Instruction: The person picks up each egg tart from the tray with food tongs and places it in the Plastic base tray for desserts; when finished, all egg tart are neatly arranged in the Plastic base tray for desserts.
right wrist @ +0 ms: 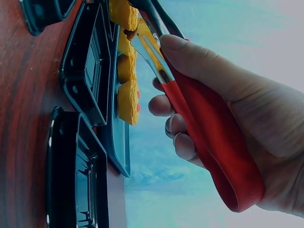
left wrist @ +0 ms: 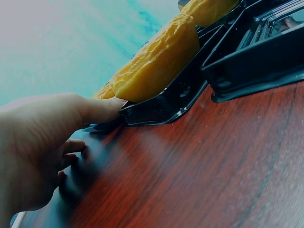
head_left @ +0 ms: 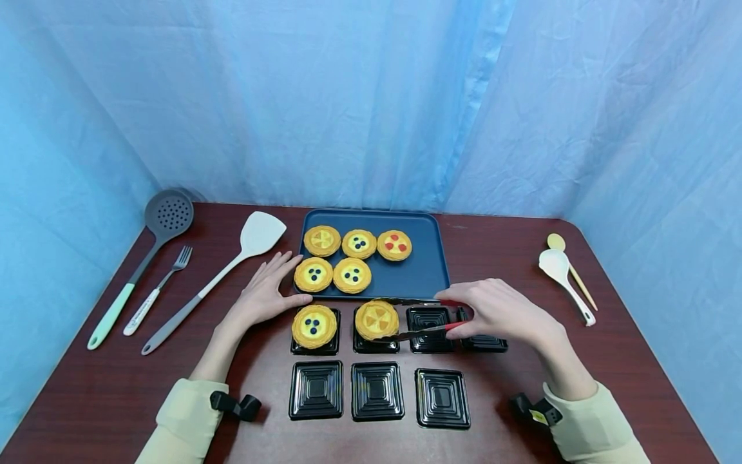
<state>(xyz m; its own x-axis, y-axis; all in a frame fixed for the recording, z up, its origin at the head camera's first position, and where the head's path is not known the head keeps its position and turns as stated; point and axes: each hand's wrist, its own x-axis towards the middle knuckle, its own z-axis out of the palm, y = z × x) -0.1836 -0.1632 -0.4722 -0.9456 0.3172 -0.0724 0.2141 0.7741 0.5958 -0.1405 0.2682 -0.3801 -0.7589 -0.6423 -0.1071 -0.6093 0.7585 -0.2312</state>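
In the head view my right hand (head_left: 493, 309) holds red-handled tongs (right wrist: 190, 109), fingers round one handle and thumb on the other. The tips of the tongs lie on either side of an egg tart (head_left: 377, 320) topped with yellow wedges, at the second black plastic box of the upper row. My left hand (head_left: 265, 293) is spread at the blue tray's (head_left: 408, 277) front left corner. Its thumb reaches close to the first black box (left wrist: 161, 107), which holds a tart with blueberries (head_left: 314, 327). Several tarts sit on the tray's left and middle, one with red fruit (head_left: 395, 245).
Other black boxes (head_left: 377, 391) stand in two rows before the tray. To the left lie a grey skimmer (head_left: 168, 212), a fork (head_left: 156, 293) and a white turner (head_left: 261, 233). A white ladle (head_left: 556, 265) and a yellow spoon (head_left: 556, 242) lie far right. Blue curtains surround the table.
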